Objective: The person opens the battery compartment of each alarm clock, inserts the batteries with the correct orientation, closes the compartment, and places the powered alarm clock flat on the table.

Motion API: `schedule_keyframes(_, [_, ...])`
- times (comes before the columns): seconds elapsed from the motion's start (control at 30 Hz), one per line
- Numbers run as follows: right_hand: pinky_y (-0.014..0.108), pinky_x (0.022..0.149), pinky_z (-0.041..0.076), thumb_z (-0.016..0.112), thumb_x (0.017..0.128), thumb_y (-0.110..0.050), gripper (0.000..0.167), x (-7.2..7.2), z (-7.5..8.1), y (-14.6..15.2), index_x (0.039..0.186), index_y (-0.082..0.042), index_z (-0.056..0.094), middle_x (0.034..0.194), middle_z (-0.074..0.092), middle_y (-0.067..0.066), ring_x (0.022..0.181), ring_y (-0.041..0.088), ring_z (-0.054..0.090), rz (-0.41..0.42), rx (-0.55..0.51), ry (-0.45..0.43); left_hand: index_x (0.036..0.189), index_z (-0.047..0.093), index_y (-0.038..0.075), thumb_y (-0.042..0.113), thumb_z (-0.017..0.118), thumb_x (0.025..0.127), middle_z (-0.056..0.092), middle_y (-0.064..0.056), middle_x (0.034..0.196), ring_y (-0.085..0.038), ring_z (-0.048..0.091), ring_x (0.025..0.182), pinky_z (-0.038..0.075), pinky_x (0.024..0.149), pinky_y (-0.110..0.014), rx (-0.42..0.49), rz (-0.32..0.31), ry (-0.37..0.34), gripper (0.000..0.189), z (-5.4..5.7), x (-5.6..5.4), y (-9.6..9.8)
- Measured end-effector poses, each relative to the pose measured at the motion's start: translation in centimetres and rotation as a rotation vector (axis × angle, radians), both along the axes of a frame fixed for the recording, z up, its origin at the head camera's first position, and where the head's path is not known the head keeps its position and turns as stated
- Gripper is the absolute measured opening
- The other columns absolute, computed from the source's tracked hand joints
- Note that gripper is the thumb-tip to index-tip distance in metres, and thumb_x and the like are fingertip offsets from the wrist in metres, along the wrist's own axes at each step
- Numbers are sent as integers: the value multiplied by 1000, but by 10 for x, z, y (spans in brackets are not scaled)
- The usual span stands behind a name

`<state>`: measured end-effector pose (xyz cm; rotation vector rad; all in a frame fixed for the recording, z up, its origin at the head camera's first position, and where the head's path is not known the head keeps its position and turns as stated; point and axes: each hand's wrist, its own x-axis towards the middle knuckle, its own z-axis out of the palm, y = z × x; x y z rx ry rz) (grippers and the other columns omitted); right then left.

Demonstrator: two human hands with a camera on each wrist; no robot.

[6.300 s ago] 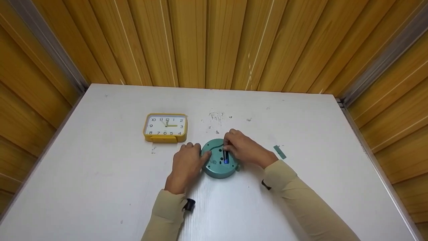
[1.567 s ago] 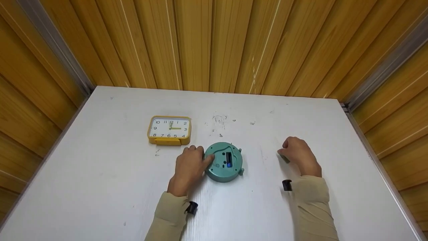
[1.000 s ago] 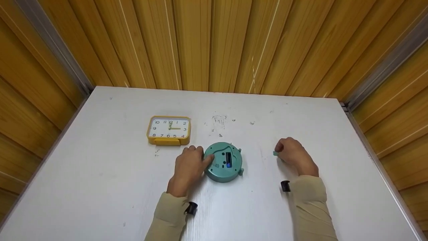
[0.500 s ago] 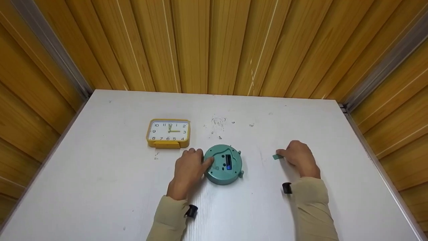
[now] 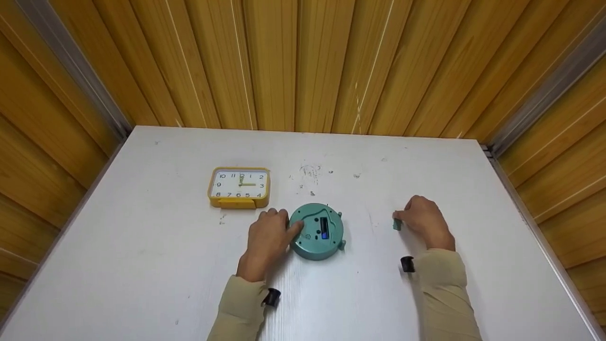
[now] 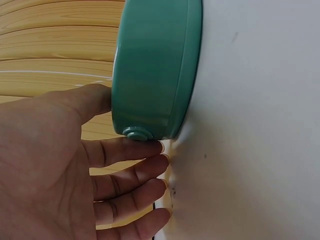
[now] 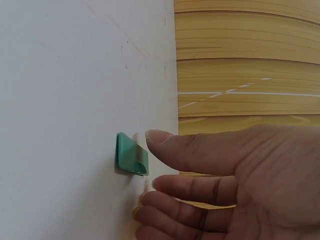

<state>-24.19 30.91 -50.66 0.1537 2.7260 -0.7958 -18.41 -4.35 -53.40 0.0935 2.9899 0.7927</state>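
Observation:
A round teal alarm clock (image 5: 316,237) lies face down on the white table, with its back up. A blue and black battery (image 5: 324,228) sits in its uncovered slot. My left hand (image 5: 268,239) holds the clock at its left side, thumb on the back and index finger along the side wall, as the left wrist view shows. Over to the right, my right hand (image 5: 425,221) pinches the small teal battery cover (image 5: 397,224) at its fingertips, close over the table. In the right wrist view the cover (image 7: 131,155) stands tilted, its clip side partly showing.
A yellow rectangular alarm clock (image 5: 239,187) lies face up behind my left hand. The white table (image 5: 142,227) has scuff marks near its middle and reaches back to a yellow wood-look wall (image 5: 312,66).
My right hand left the green clock's battery slot, moved right and picked the battery cover up from the table. The cover has since turned in its fingers. My left hand stays on the clock.

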Motion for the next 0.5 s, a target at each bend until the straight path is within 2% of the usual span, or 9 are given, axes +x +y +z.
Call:
schedule_keyframes(0.07, [38, 67, 47, 67, 100, -18, 29, 0, 2, 2, 89, 9, 69, 78, 61, 11, 75, 27, 55, 23, 15, -21, 112, 73, 2, 45, 67, 104, 58, -6, 88, -24, 54, 87, 52, 77, -42, 0, 0, 10, 44, 0, 0, 0])
schedule_keyframes(0.17, [34, 65, 44, 65, 100, -16, 29, -1, 3, 1, 80, 4, 70, 75, 57, 7, 71, 23, 52, 59, 18, -51, 111, 74, 1, 45, 67, 104, 58, -6, 88, -24, 54, 86, 52, 76, -42, -5, -1, 25, 44, 0, 0, 0])
schedule_keyframes(0.2, [35, 66, 45, 65, 100, -15, 28, -2, 3, 0, 82, 5, 70, 76, 58, 9, 73, 24, 53, 63, 16, -62, 111, 74, 1, 45, 67, 104, 58, -6, 88, -24, 54, 87, 52, 76, -42, -3, -1, 25, 45, 0, 0, -1])
schedule_keyframes(0.3, [38, 75, 50, 64, 100, -12, 24, -3, 3, -1, 101, 12, 71, 94, 65, 17, 85, 28, 59, 58, 8, -77, 110, 73, 1, 45, 67, 104, 59, -7, 89, -25, 54, 87, 52, 76, -43, -3, -4, 23, 45, 1, 0, -1])
schedule_keyframes(0.37, [40, 79, 52, 65, 100, -11, 26, -3, 1, -2, 109, 14, 69, 100, 67, 19, 89, 30, 60, 47, 0, -83, 110, 73, 2, 45, 67, 104, 59, -7, 90, -25, 54, 87, 53, 76, -43, -2, -5, 18, 45, 1, 0, -1])
schedule_keyframes(0.5, [38, 76, 51, 66, 100, -10, 21, -3, -3, 0, 105, 10, 69, 96, 65, 16, 86, 28, 59, 32, -20, -86, 111, 73, 1, 45, 67, 104, 58, -6, 90, -25, 54, 88, 52, 77, -43, 2, -4, 4, 45, 0, 0, -1])
